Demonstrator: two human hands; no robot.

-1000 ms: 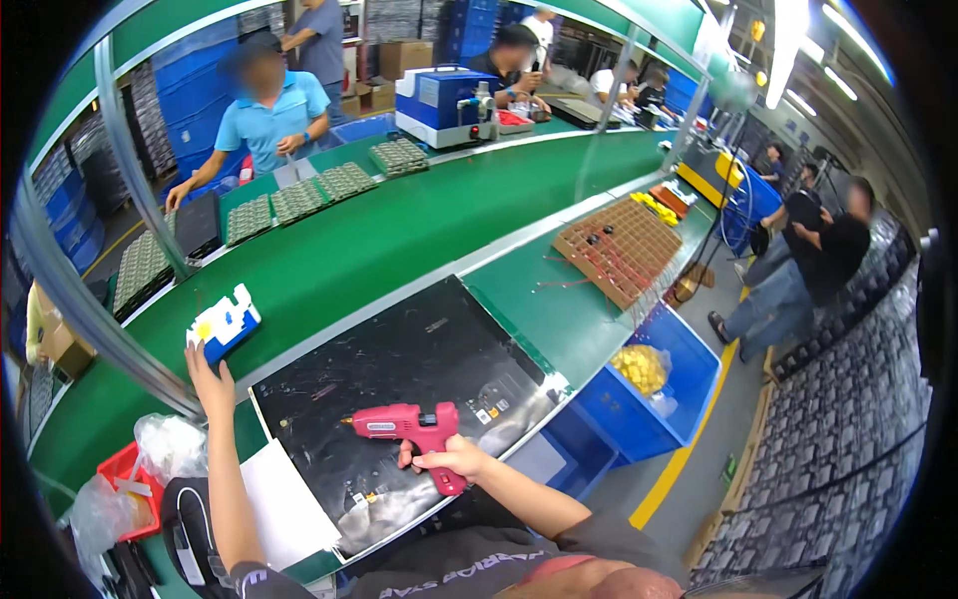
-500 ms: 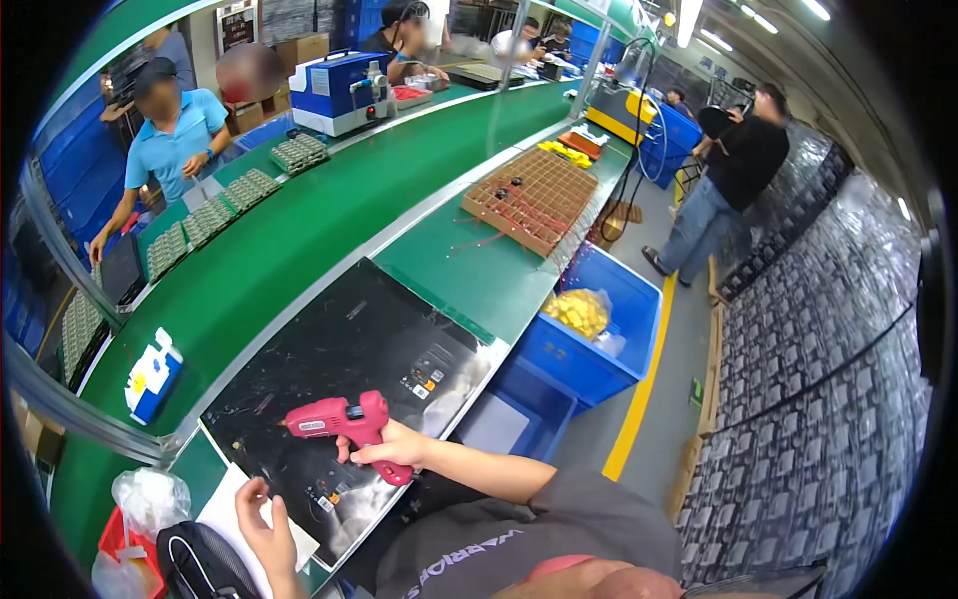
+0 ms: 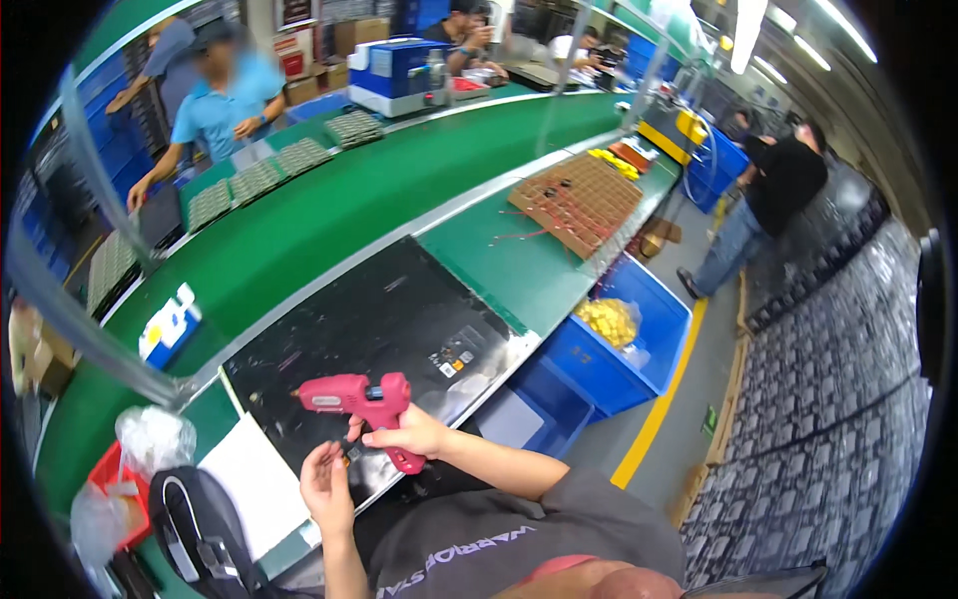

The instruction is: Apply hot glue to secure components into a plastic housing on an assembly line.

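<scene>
My right hand [image 3: 417,435] is wrapped round the handle of a pink hot glue gun [image 3: 344,393], whose nozzle points left over a black mat [image 3: 369,319]. Close below the gun, my left hand [image 3: 327,481] is raised near the mat's front edge. Its fingers are loosely bent and apart, and I see nothing held in them. A white sheet [image 3: 254,479] lies left of that hand, beside a black mesh bag [image 3: 205,529].
A red basket [image 3: 128,499] with plastic bags stands at the lower left. Brown divided tray [image 3: 584,205] rests farther along the bench. Blue bins [image 3: 639,344] stand right of it. Across the green conveyor [image 3: 329,240], a person in light blue [image 3: 225,110] handles trays of parts.
My left hand has moved right and up, closer to the glue gun. The gun stays in my right hand, held more level. The whole view has shifted.
</scene>
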